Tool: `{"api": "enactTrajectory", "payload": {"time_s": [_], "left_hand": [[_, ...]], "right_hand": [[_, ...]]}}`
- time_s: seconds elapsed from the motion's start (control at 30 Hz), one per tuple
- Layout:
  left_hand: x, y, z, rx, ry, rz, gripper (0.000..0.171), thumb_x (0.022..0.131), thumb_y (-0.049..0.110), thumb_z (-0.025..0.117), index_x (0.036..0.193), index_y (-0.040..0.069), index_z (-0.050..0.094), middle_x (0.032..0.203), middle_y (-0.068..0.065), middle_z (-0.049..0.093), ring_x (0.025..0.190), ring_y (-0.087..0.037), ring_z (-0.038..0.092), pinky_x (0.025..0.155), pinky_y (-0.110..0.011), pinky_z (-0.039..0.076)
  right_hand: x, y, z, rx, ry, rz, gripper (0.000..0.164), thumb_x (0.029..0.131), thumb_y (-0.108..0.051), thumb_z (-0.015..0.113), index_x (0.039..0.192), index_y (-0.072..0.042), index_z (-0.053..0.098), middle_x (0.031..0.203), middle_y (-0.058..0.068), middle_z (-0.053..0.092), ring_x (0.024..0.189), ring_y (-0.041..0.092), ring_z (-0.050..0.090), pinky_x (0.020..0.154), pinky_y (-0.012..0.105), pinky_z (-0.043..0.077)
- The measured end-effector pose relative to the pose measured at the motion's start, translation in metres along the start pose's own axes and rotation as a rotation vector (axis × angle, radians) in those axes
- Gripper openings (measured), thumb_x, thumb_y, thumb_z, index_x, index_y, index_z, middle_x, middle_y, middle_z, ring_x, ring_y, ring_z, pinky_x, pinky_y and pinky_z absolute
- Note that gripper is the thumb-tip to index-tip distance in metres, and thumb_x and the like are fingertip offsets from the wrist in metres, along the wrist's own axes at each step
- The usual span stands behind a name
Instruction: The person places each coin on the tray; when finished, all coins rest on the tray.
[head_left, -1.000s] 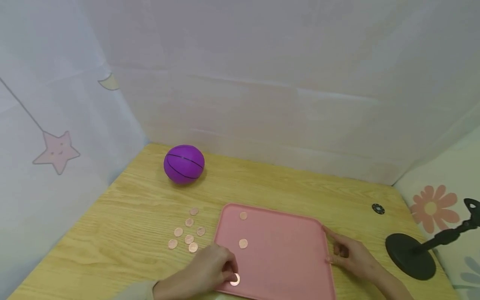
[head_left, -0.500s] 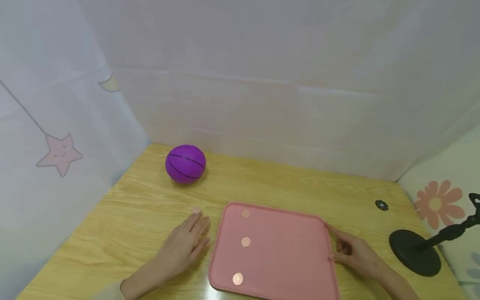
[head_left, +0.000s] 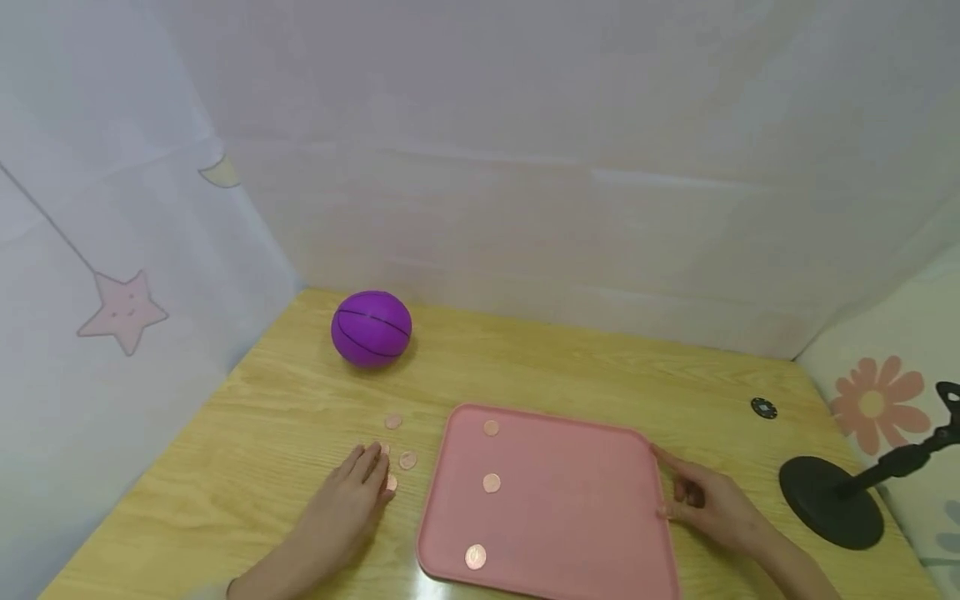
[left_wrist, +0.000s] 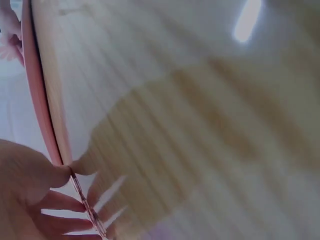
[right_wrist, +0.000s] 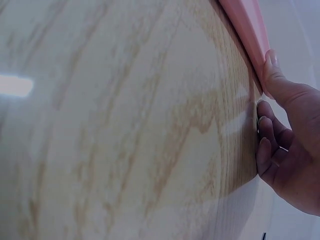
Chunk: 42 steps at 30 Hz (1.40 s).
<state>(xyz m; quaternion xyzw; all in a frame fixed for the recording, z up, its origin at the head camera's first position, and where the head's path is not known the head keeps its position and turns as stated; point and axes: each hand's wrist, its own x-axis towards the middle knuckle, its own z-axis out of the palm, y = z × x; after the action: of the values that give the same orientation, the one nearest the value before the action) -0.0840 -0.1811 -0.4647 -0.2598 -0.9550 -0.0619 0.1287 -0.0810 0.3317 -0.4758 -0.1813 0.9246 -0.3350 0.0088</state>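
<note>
My left hand (head_left: 341,504) lies low over a group of copper-coloured coins, its fingers fairly straight. In the left wrist view, fingertips and thumb (left_wrist: 60,172) reach down to coins (left_wrist: 87,205) on the wood. Some coins are covered by the hand; a coin (head_left: 407,460) beside it and another coin (head_left: 393,422) beyond it show fully. A pink tray (head_left: 570,517) lies to the right, bearing three coins along its left side. My right hand (head_left: 712,504) holds the tray's right edge, index finger at the far corner and thumb on the rim; its other fingers curl by the table.
A purple ball (head_left: 371,329) with black lines stands at the back left of the wooden table (head_left: 525,350). At the right are a dark round chip (head_left: 764,407) and a black stand (head_left: 831,502). Printed cloth walls (head_left: 480,208) enclose the table.
My left hand released a coin at the tray's front left, then moved left onto the loose coins, lately drawing a little further left. The right hand stays at the tray edge.
</note>
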Motion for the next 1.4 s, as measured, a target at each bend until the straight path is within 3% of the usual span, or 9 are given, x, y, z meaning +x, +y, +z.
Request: {"api": "enactTrajectory", "payload": {"time_s": [0.07, 0.17, 0.4, 0.63, 0.77, 1.13, 1.27, 1.33, 1.4], "left_hand": [[0.000, -0.001, -0.001, 0.061, 0.074, 0.023, 0.031, 0.080, 0.013, 0.079, 0.106, 0.000, 0.071, 0.112, -0.016, 0.066, 0.098, -0.033, 0.061, 0.076, -0.044, 0.055], [0.001, -0.002, -0.001, 0.088, 0.140, 0.023, 0.020, 0.071, 0.014, 0.085, 0.088, 0.011, 0.075, 0.095, -0.002, 0.067, 0.082, -0.021, 0.058, 0.063, -0.034, 0.050], [0.006, -0.004, -0.004, 0.018, 0.153, 0.004, 0.015, 0.071, 0.015, 0.085, 0.081, 0.015, 0.074, 0.081, 0.004, 0.063, 0.071, -0.014, 0.053, 0.056, -0.026, 0.044], [0.017, -0.014, -0.004, -0.214, 0.036, -0.108, 0.013, 0.072, 0.007, 0.083, 0.080, 0.007, 0.072, 0.074, 0.004, 0.055, 0.064, -0.007, 0.050, 0.058, -0.018, 0.048], [0.022, -0.017, -0.006, -0.273, -0.035, -0.176, 0.016, 0.072, 0.006, 0.084, 0.078, 0.006, 0.068, 0.072, 0.004, 0.053, 0.063, -0.007, 0.049, 0.057, -0.018, 0.047], [0.037, -0.023, -0.017, -0.292, -0.149, -0.179, 0.021, 0.072, 0.011, 0.084, 0.069, 0.011, 0.063, 0.070, 0.005, 0.052, 0.065, -0.011, 0.047, 0.058, -0.028, 0.045], [0.041, -0.024, -0.020, -0.315, -0.224, -0.225, 0.025, 0.075, 0.009, 0.082, 0.062, 0.013, 0.060, 0.068, 0.003, 0.050, 0.064, -0.013, 0.044, 0.055, -0.031, 0.042], [0.043, -0.022, -0.022, -0.302, -0.231, -0.225, 0.024, 0.076, 0.009, 0.081, 0.065, 0.013, 0.060, 0.069, 0.003, 0.052, 0.064, -0.014, 0.047, 0.055, -0.031, 0.043], [0.047, -0.016, -0.025, -0.245, -0.182, -0.162, 0.024, 0.074, 0.008, 0.082, 0.067, 0.012, 0.060, 0.068, 0.003, 0.054, 0.062, -0.014, 0.051, 0.053, -0.032, 0.046]], "right_hand": [[0.000, -0.001, -0.001, -0.004, -0.003, 0.006, 0.076, 0.081, -0.031, 0.077, 0.144, -0.004, 0.046, 0.076, -0.009, 0.050, 0.063, 0.000, 0.042, 0.052, 0.021, 0.039], [-0.001, -0.003, -0.002, -0.005, -0.001, 0.018, 0.076, 0.081, -0.031, 0.078, 0.144, -0.004, 0.046, 0.076, -0.009, 0.049, 0.062, 0.000, 0.042, 0.052, 0.021, 0.039], [-0.001, -0.002, 0.000, -0.003, -0.010, 0.000, 0.076, 0.081, -0.031, 0.077, 0.144, -0.003, 0.045, 0.076, -0.009, 0.050, 0.063, 0.000, 0.043, 0.052, 0.021, 0.040], [0.000, 0.001, 0.003, -0.007, 0.002, -0.024, 0.076, 0.080, -0.032, 0.078, 0.143, -0.003, 0.046, 0.074, -0.011, 0.050, 0.062, -0.001, 0.043, 0.052, 0.020, 0.040], [0.001, 0.001, 0.002, -0.015, -0.011, -0.029, 0.076, 0.081, -0.032, 0.077, 0.143, -0.002, 0.046, 0.075, -0.012, 0.050, 0.062, -0.001, 0.043, 0.052, 0.020, 0.041], [0.001, 0.002, -0.001, -0.008, -0.030, -0.014, 0.077, 0.082, -0.033, 0.077, 0.144, -0.003, 0.044, 0.075, -0.011, 0.049, 0.063, -0.001, 0.043, 0.051, 0.020, 0.040], [0.002, 0.002, 0.000, -0.008, -0.034, -0.006, 0.077, 0.082, -0.034, 0.076, 0.144, -0.003, 0.045, 0.075, -0.011, 0.049, 0.062, 0.000, 0.043, 0.051, 0.020, 0.040], [0.002, 0.002, 0.000, -0.008, -0.039, 0.006, 0.077, 0.082, -0.035, 0.076, 0.145, -0.004, 0.045, 0.075, -0.010, 0.049, 0.063, 0.000, 0.043, 0.052, 0.021, 0.040], [0.002, 0.002, 0.000, -0.008, -0.044, 0.008, 0.077, 0.082, -0.035, 0.076, 0.145, -0.004, 0.044, 0.074, -0.011, 0.049, 0.062, 0.000, 0.043, 0.051, 0.021, 0.040]]}}
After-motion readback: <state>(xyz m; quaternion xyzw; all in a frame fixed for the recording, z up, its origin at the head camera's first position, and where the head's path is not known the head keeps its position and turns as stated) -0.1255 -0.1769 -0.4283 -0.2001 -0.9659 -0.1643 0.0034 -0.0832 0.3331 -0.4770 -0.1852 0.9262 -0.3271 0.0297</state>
